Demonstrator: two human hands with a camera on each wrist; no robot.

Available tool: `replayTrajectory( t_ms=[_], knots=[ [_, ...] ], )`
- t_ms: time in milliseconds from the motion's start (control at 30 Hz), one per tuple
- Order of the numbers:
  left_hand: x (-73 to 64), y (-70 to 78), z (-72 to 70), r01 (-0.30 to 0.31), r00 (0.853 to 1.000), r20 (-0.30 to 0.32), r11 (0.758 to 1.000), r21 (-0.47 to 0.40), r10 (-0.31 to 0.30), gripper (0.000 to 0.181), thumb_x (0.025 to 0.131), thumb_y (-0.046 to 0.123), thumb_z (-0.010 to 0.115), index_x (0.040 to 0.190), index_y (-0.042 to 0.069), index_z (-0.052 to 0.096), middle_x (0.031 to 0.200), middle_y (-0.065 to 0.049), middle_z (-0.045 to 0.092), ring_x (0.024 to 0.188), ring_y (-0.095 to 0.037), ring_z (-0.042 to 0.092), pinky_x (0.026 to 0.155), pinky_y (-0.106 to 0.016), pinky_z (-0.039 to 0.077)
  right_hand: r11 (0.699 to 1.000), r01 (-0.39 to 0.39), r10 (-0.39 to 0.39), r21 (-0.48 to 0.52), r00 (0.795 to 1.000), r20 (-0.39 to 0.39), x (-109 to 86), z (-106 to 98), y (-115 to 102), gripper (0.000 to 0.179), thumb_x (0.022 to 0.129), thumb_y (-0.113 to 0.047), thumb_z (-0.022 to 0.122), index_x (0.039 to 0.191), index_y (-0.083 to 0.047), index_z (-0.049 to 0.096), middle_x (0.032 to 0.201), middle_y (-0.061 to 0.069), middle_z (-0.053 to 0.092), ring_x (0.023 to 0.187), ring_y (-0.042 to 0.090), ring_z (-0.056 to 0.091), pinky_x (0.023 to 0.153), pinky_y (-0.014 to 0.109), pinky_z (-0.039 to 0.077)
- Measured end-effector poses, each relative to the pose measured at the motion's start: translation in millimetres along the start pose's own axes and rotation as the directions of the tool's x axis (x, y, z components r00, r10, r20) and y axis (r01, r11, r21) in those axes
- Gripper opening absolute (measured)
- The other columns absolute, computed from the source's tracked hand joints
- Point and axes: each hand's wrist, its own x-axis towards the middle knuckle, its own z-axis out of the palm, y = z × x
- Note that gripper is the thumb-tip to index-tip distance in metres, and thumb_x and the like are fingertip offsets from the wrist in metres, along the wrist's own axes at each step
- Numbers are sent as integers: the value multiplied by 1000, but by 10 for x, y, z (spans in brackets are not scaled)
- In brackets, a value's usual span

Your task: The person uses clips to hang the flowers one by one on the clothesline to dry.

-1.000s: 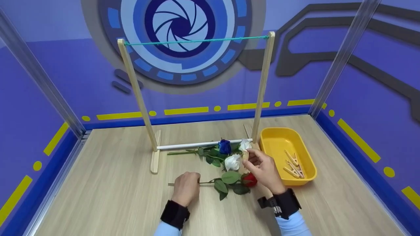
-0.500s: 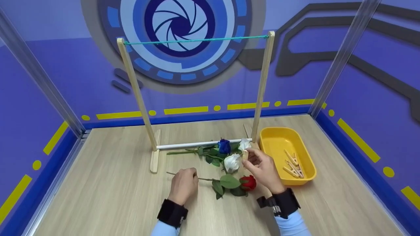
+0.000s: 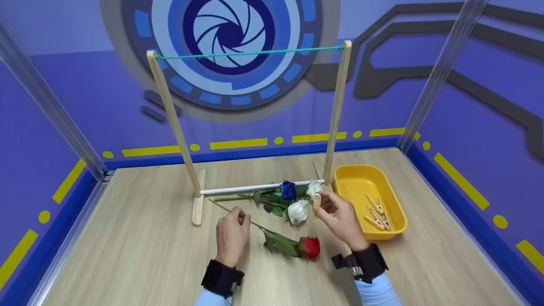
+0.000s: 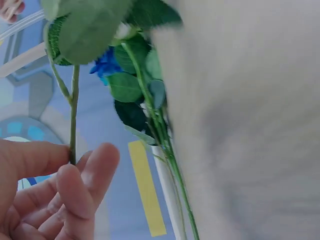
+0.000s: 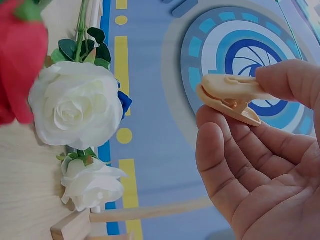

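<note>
My left hand [image 3: 231, 233] pinches the stem of a red rose [image 3: 311, 247] between thumb and fingers. In the head view the stem slants down to the right, its bloom lowest. The left wrist view shows the stem [image 4: 73, 115] gripped below its leaves. My right hand [image 3: 342, 219] holds a light-yellow clothespin [image 5: 232, 95] between thumb and fingertips, its jaws closed. Beyond the hands lie a blue rose [image 3: 288, 190], a white rose [image 3: 298, 212] and a second white rose [image 5: 92, 184], which the right hand partly overlaps in the head view.
A wooden frame stands at the back, its left post [image 3: 172, 114] and right post [image 3: 338, 110] joined by a teal string [image 3: 250, 53] on top and a white rod [image 3: 242, 188] below. To the right, a yellow tray [image 3: 355, 170] holds several clothespins [image 3: 376, 216].
My left hand has lifted the red rose's stem and moved slightly away and left; the rose has tilted, bloom swinging down toward me. My right hand stays in place with the clothespin.
</note>
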Motion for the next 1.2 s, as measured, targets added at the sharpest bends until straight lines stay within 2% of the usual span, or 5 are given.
replayTrajectory(
  t_ms=[167, 367, 667, 867, 1200],
  knots=[
    [46, 78, 1, -10, 999, -46, 997, -82, 6, 17, 88, 0, 78, 83, 7, 63, 68, 1, 65, 58, -12, 59, 57, -31, 47, 1000, 13, -12, 25, 1000, -22, 10, -32, -21, 31, 87, 4, 78, 117, 1, 71, 87, 2, 71, 75, 11, 65, 68, 20, 53],
    [145, 242, -19, -86, 994, -85, 986, -143, 74, 16, 89, -4, 75, 87, 6, 63, 72, -3, 67, 62, -15, 64, 58, -30, 50, 997, -16, 17, 71, 1000, -14, 37, -63, -48, 32, 88, 6, 77, 118, 0, 69, 89, 6, 72, 76, 13, 67, 68, 21, 54],
    [457, 648, -163, -134, 991, 1, 977, -163, 136, 29, 90, -4, 74, 100, 3, 48, 80, -6, 59, 68, -17, 61, 60, -30, 50, 997, -44, 43, 61, 999, 13, 184, -160, -105, 31, 90, 4, 76, 119, 1, 68, 90, 7, 71, 79, 14, 67, 68, 22, 55],
    [688, 932, -273, -243, 964, 58, 950, -193, 259, 27, 94, -5, 70, 104, 1, 46, 75, -7, 55, 60, -15, 51, 53, -28, 43, 999, 20, -19, -30, 999, 34, 411, -328, -244, 32, 90, 5, 75, 121, 6, 66, 92, 8, 72, 80, 14, 68, 72, 22, 55],
    [991, 1264, -435, -382, 902, 146, 908, -171, 407, 15, 99, -4, 64, 105, -3, 50, 73, -8, 51, 61, -18, 50, 56, -27, 38, 985, 123, -109, -122, 987, 115, 859, -624, -607, 33, 93, 3, 73, 124, 6, 63, 99, 11, 70, 87, 19, 68, 78, 22, 53]
  ],
)
